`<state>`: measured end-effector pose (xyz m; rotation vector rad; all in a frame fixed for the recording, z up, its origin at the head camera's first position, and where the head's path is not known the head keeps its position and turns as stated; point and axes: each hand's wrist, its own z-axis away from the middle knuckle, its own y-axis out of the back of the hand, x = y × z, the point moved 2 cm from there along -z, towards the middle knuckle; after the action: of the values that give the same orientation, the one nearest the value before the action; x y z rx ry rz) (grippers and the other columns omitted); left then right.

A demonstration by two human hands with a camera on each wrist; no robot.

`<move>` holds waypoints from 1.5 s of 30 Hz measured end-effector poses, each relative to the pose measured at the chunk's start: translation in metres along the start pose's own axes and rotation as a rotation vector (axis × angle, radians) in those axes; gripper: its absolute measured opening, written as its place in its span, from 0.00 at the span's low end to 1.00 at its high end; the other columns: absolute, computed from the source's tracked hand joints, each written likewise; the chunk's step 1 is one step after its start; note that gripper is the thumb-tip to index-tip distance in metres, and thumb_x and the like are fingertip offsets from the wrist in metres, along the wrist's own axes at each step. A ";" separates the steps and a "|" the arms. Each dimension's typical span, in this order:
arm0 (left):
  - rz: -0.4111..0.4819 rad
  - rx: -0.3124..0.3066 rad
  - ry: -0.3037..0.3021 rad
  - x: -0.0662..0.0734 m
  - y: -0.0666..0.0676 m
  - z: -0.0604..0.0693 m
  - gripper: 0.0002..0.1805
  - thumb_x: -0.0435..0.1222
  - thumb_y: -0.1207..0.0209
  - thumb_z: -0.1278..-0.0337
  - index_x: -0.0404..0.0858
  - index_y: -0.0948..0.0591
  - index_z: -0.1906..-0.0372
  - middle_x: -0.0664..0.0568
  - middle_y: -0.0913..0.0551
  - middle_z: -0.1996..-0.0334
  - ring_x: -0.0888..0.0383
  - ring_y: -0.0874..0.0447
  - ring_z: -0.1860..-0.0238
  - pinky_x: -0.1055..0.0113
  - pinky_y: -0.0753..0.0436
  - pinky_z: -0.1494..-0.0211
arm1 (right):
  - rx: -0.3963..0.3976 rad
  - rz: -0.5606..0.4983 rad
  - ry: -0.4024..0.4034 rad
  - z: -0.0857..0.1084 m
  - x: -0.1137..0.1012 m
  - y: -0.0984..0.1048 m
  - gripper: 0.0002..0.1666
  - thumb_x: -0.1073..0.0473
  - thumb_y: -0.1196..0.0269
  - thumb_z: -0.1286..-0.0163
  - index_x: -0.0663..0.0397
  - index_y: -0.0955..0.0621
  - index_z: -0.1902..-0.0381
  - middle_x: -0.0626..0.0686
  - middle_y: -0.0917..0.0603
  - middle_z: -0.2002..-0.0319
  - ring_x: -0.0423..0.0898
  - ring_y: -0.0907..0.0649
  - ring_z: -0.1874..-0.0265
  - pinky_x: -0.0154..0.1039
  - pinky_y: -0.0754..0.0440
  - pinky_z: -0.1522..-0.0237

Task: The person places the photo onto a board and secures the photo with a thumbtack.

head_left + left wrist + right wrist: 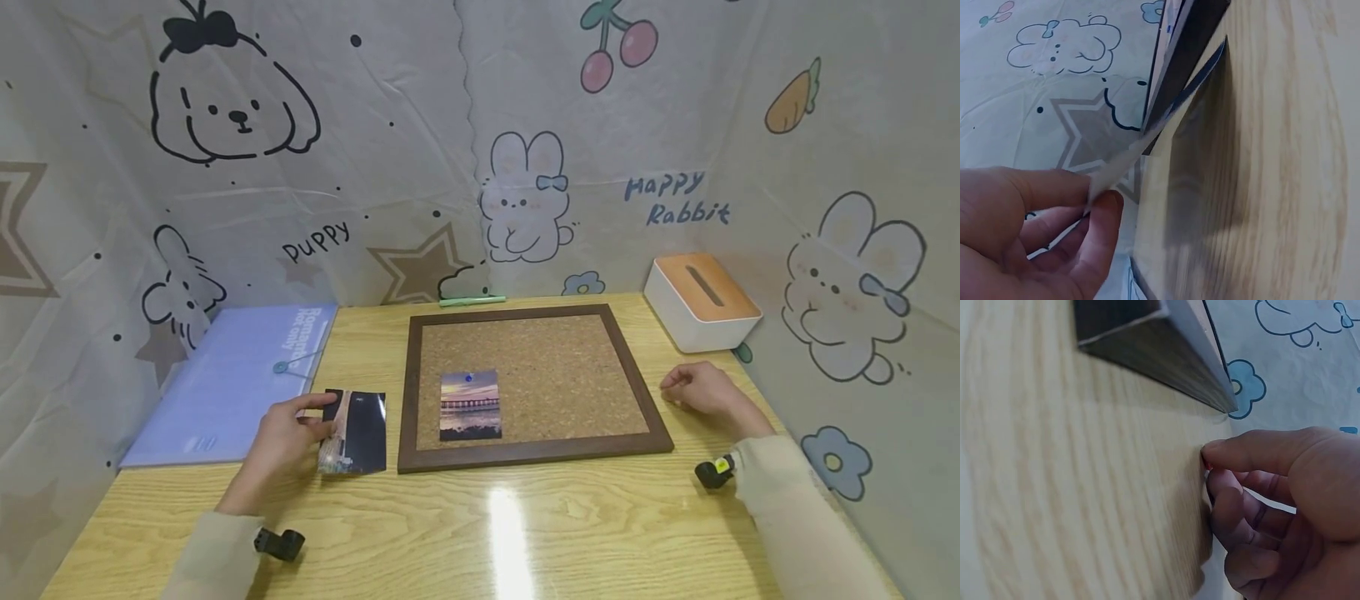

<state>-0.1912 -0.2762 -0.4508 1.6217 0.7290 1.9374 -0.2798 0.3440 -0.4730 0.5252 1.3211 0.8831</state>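
My left hand (281, 437) pinches the left edge of a dark photo print (365, 433) between thumb and fingers. In the left wrist view the photo (1119, 164) is nearly edge-on, tilted up off the table. To its right lies a cork board (558, 379) in a dark brown frame. A sunset pier photo (470, 417) is fixed to the cork's lower left by a blue push pin (469, 378). Beyond the frame's right side, my right hand (701, 388) is low at the tabletop. Its thumb and fingertip pinch a tiny red thing (1207, 466), mostly hidden.
A bluish document folder (225, 383) with a string closure lies at the left. Behind the board is a green pen-like stick (472, 301). A white tissue box (701, 333) with a wooden lid stands back right. Printed curtains enclose the table (600, 525).
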 end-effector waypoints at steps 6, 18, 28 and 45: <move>0.104 -0.068 -0.018 0.003 0.001 -0.001 0.29 0.37 0.39 0.32 0.42 0.29 0.29 0.35 0.23 0.36 0.47 0.13 0.48 0.55 0.15 0.52 | 0.019 0.075 0.008 -0.002 0.002 -0.001 0.10 0.57 0.39 0.28 0.59 0.17 0.61 0.51 0.16 0.71 0.43 0.22 0.74 0.37 0.27 0.68; 0.196 -0.079 -0.081 0.014 0.004 -0.009 0.29 0.40 0.41 0.31 0.47 0.30 0.27 0.40 0.32 0.28 0.45 0.17 0.40 0.55 0.16 0.46 | 0.084 0.090 0.051 -0.003 -0.013 0.010 0.11 0.55 0.41 0.25 0.54 0.16 0.63 0.57 0.13 0.57 0.47 0.20 0.62 0.38 0.26 0.60; 0.299 -0.143 -0.124 0.032 -0.007 -0.014 0.31 0.36 0.39 0.33 0.44 0.31 0.27 0.36 0.30 0.30 0.45 0.16 0.41 0.56 0.15 0.44 | 0.078 0.009 0.108 -0.004 -0.035 0.011 0.10 0.58 0.41 0.26 0.59 0.17 0.61 0.56 0.14 0.63 0.47 0.20 0.70 0.36 0.23 0.70; 0.343 -0.167 -0.179 0.074 -0.049 -0.036 0.29 0.30 0.40 0.34 0.41 0.28 0.29 0.40 0.31 0.29 0.45 0.16 0.42 0.57 0.14 0.46 | 0.080 -0.009 0.110 -0.017 -0.070 0.008 0.13 0.52 0.39 0.26 0.57 0.20 0.60 0.59 0.14 0.67 0.55 0.17 0.69 0.38 0.27 0.70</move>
<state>-0.2362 -0.1927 -0.4366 1.8771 0.2217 1.9832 -0.2989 0.2900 -0.4281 0.5388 1.4631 0.8646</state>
